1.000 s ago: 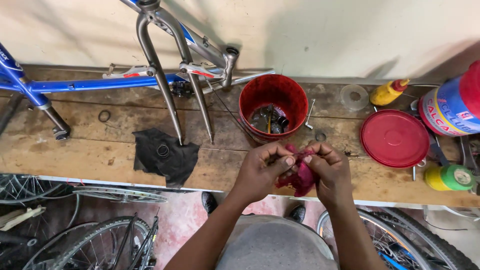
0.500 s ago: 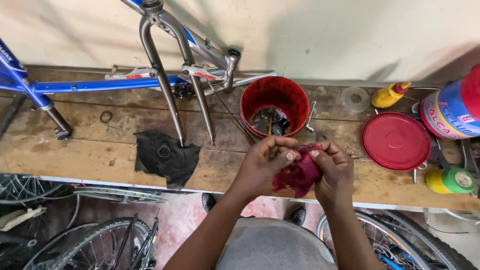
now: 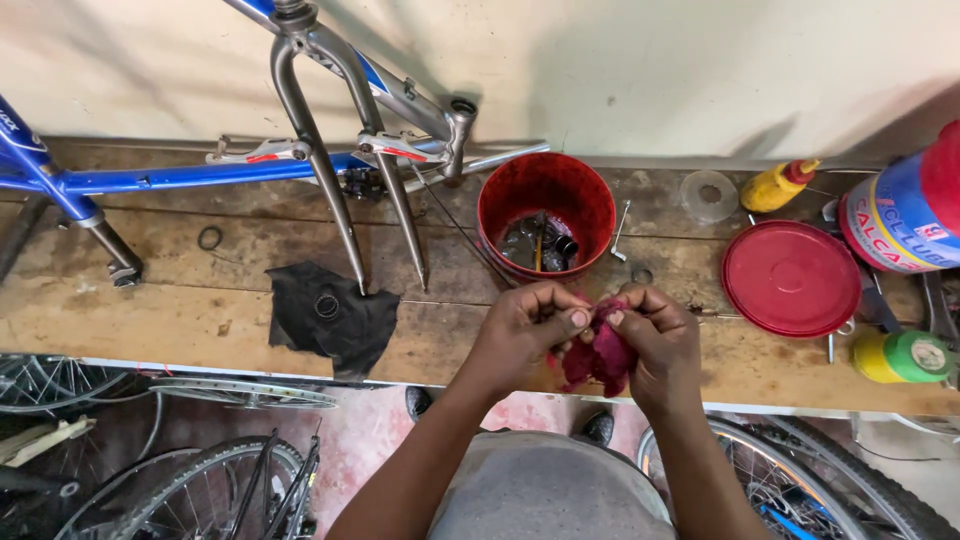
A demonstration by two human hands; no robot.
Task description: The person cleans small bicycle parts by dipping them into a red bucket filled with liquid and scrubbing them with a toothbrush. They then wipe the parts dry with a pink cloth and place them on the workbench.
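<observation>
Red bucket (image 3: 546, 212): far of your hands on the wooden bench (image 3: 150, 330), dark liquid and small metal parts inside.
Red lid (image 3: 791, 278): lies flat to the right, off the bucket.
Yellow bottles: one (image 3: 779, 185) far right, one green-capped (image 3: 899, 357) near right.
Rag (image 3: 600, 352): crimson, bunched between both hands over the bench's near edge.
Left hand (image 3: 522, 335): your fingers pinch the rag.
Right hand (image 3: 655, 345): closed around the rag.
Change: rag sits slightly more bunched than half a second ago; hands barely shifted.

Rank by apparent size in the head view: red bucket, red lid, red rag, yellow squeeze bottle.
1. red bucket and red lid: look about alike, not ranked
2. red rag, partly covered by fingers
3. yellow squeeze bottle
</observation>
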